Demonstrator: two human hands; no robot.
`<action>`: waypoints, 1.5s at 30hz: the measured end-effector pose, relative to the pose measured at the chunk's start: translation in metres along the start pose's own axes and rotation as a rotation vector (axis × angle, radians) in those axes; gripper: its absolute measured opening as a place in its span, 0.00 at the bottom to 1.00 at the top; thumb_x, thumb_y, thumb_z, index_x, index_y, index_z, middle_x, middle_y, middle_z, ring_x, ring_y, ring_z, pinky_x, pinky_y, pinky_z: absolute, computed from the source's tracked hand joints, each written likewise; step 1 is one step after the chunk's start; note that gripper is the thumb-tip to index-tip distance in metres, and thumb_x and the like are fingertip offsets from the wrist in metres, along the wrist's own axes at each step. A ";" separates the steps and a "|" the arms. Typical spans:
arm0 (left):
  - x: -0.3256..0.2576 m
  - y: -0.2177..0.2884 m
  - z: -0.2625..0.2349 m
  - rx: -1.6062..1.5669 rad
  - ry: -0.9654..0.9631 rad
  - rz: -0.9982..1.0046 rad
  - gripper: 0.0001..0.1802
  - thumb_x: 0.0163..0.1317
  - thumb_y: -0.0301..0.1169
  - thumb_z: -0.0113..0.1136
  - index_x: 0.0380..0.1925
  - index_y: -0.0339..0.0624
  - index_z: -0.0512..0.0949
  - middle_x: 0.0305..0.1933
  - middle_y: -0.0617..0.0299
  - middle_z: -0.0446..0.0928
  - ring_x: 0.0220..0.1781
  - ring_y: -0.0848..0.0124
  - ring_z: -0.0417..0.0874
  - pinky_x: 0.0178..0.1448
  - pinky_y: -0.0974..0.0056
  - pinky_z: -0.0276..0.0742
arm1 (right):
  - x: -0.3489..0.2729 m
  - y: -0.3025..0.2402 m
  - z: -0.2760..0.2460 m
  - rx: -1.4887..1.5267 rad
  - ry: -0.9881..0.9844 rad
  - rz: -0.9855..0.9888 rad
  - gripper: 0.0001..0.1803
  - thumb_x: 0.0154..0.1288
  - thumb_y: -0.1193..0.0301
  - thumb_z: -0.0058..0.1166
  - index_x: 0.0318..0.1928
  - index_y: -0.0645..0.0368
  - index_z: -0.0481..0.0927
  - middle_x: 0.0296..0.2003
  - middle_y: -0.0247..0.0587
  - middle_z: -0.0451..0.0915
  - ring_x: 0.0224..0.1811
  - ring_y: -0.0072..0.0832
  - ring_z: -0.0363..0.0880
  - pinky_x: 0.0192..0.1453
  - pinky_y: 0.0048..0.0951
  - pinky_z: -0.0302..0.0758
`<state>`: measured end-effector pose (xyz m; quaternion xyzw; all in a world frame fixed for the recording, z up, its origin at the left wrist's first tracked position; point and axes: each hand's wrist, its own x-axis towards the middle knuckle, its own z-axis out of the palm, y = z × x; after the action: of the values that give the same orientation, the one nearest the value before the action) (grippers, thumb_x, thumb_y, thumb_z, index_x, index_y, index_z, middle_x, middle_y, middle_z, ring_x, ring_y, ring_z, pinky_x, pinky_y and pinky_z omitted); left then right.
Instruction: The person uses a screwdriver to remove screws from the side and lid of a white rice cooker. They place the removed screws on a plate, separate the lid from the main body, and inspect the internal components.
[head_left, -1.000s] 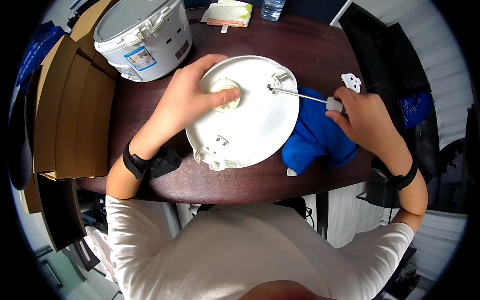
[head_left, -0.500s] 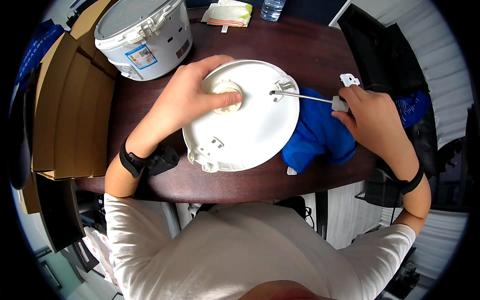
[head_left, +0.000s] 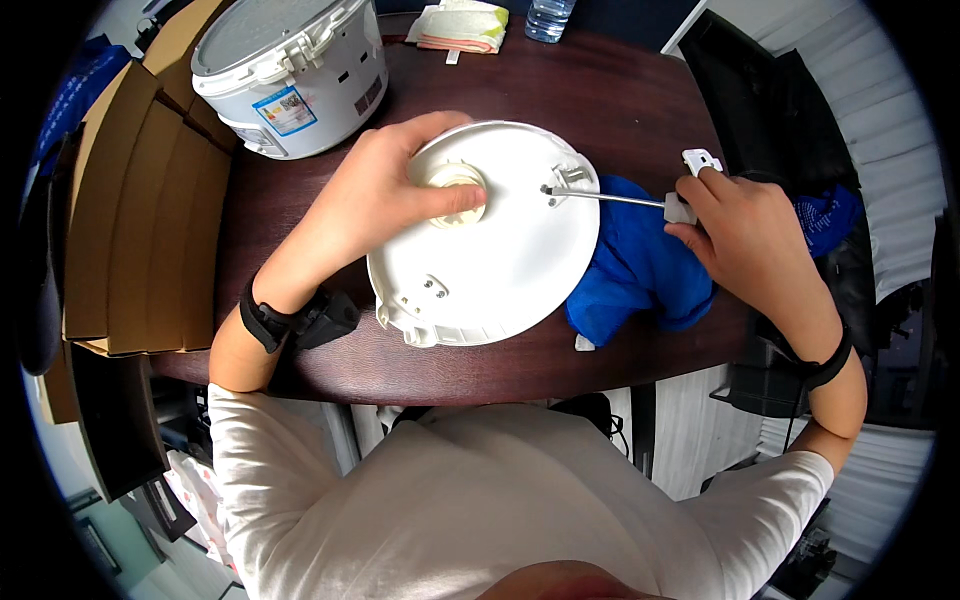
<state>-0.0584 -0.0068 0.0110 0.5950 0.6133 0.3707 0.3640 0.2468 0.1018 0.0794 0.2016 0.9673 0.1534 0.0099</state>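
Note:
A round white plastic lid (head_left: 490, 270) is held tilted over the table, its screw-fitted side facing me. My left hand (head_left: 385, 185) grips its upper left edge, the thumb pressing on a cream ring-shaped fitting (head_left: 457, 218). In my right hand (head_left: 745, 230) is a screwdriver (head_left: 630, 201), its handle mostly hidden by the closed fingers. Its metal shaft crosses the lid's right edge, and the tip sits at a screw beside a small bracket (head_left: 572, 180). Just beyond my right fingers shows a small white plastic piece (head_left: 702, 160); whether they touch it I cannot tell.
A blue cloth (head_left: 640, 270) lies crumpled under the lid's right side. The white cooker body (head_left: 300, 85) stands at the back left, beside cardboard boxes (head_left: 150, 220). Folded cloths (head_left: 458, 27) and a clear water bottle (head_left: 547, 18) are at the far edge of the dark table (head_left: 620, 90).

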 end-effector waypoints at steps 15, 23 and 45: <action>0.002 -0.001 0.003 0.026 -0.016 -0.008 0.38 0.53 0.39 0.77 0.61 0.32 0.74 0.51 0.53 0.82 0.49 0.69 0.84 0.56 0.66 0.78 | 0.017 -0.003 -0.028 -0.135 -0.001 -0.097 0.14 0.58 0.63 0.67 0.41 0.55 0.81 0.33 0.36 0.78 0.31 0.31 0.81 0.35 0.31 0.76; -0.003 0.003 0.003 0.036 0.005 0.017 0.38 0.53 0.39 0.77 0.60 0.31 0.74 0.51 0.51 0.82 0.50 0.69 0.84 0.57 0.65 0.78 | 0.022 -0.006 -0.034 -0.124 -0.018 -0.079 0.13 0.58 0.62 0.66 0.38 0.56 0.82 0.32 0.36 0.78 0.30 0.32 0.81 0.35 0.32 0.76; -0.008 0.006 0.006 0.138 0.098 0.042 0.31 0.54 0.35 0.74 0.55 0.30 0.77 0.43 0.50 0.85 0.41 0.69 0.87 0.50 0.65 0.81 | 0.018 -0.011 -0.003 0.295 -0.110 0.147 0.16 0.62 0.61 0.64 0.37 0.63 0.86 0.28 0.49 0.84 0.29 0.41 0.84 0.36 0.35 0.79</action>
<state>-0.0501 -0.0144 0.0133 0.6125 0.6418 0.3638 0.2839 0.2257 0.0986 0.0801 0.2790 0.9600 -0.0010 0.0217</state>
